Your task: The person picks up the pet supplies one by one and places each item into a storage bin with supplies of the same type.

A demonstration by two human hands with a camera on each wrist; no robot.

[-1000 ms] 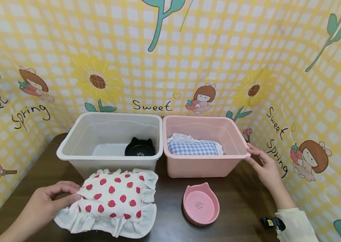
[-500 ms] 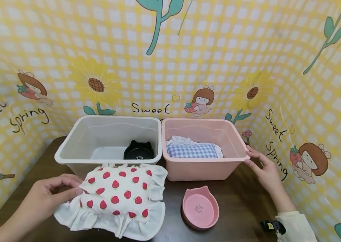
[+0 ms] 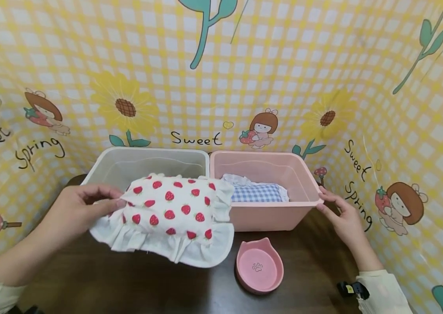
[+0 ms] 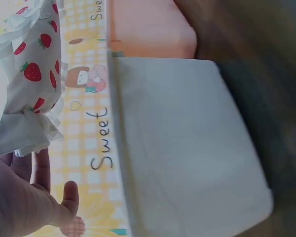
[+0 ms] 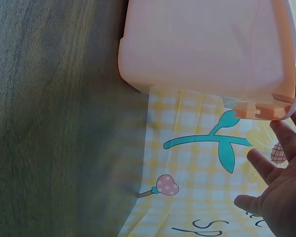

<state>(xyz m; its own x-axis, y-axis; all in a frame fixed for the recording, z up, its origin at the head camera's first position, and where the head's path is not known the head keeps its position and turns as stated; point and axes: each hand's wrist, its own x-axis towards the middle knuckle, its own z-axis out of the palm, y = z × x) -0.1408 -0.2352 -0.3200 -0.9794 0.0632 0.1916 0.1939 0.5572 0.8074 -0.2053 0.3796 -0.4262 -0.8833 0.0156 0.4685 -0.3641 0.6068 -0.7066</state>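
Observation:
My left hand (image 3: 81, 209) pinches the left edge of a small white frilled pillow (image 3: 170, 211) printed with strawberries. It holds the pillow up in front of the grey-white bin (image 3: 154, 152), covering much of that bin and what is inside. In the left wrist view the frilled pillow (image 4: 32, 84) hangs beyond the fingers. At the right front corner of the pink bin (image 3: 268, 216), my right hand (image 3: 345, 220) grips the rim between thumb and fingers. A blue-and-white checked pillow (image 3: 260, 192) lies inside the pink bin.
A pink cat-eared bowl (image 3: 258, 267) with a paw print stands on the dark wooden table (image 3: 166, 288), in front of the pink bin. Yellow checked cloth (image 3: 221, 87) walls in the back and sides. The two bins stand side by side against the back cloth.
My left hand has lifted the strawberry pillow up and to the right, from low before the grey-white bin to over its front rim. The black bowl there is now hidden. My right hand stays put.

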